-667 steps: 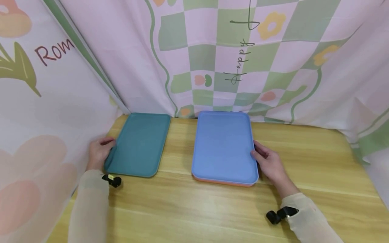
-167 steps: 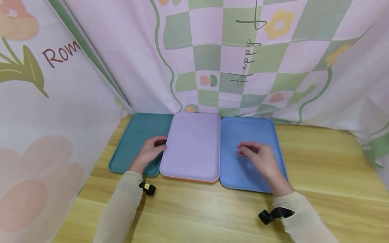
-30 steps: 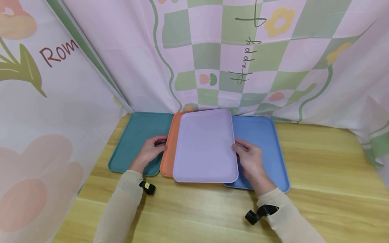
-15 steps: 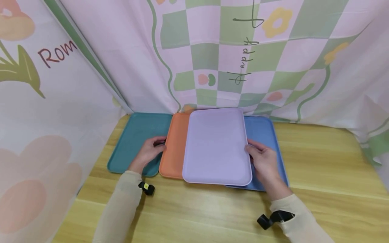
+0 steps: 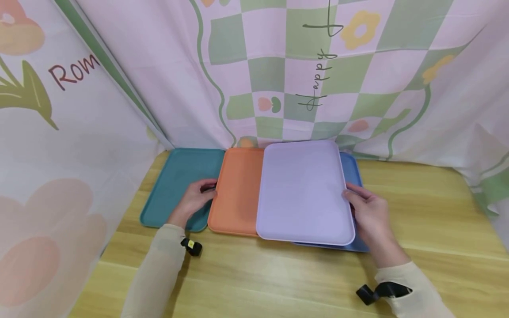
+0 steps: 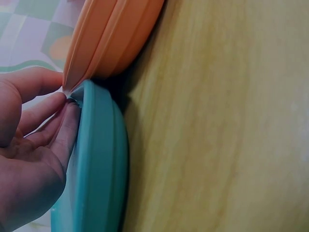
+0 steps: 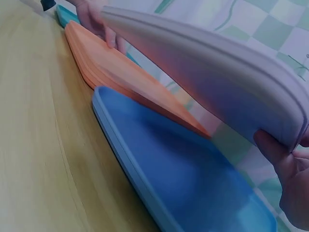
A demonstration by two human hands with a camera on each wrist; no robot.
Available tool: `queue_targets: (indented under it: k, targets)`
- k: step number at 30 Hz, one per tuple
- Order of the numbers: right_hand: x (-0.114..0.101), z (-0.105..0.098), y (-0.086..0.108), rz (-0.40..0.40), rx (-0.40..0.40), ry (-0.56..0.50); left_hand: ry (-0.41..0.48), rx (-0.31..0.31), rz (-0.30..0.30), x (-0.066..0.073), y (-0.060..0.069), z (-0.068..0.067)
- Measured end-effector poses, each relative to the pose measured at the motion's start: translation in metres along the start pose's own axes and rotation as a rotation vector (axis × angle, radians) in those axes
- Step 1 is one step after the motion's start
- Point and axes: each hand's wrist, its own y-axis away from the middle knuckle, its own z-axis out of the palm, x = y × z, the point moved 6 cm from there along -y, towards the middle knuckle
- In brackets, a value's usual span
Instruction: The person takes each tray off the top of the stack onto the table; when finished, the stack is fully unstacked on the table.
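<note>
- Right of centre: right hand (image 5: 371, 216) pinches lilac tray (image 5: 304, 194), up above blue tray (image 5: 351, 170)!
- Left of centre: left hand (image 5: 194, 198), over teal tray (image 5: 178, 184), pinches orange tray (image 5: 238, 194).

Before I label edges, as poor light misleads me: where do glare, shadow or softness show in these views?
Head view: pale sheen on the wood-grain tabletop, little blur; left wrist view: dim, dark shadow beside the orange tray; right wrist view: bluish and soft, shadow darkening the blue tray.
</note>
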Motion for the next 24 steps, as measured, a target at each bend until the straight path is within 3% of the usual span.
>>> queue_targets:
  k: [9,24]
  targets:
    - [-0.005,-0.037,0.001,0.002,0.070,0.066,-0.001,-0.009,0.004,0.000,-0.001,0.001]
    - [-0.014,-0.077,-0.001,-0.032,0.081,0.023,0.000,-0.023,0.010,0.000,0.001,0.000]
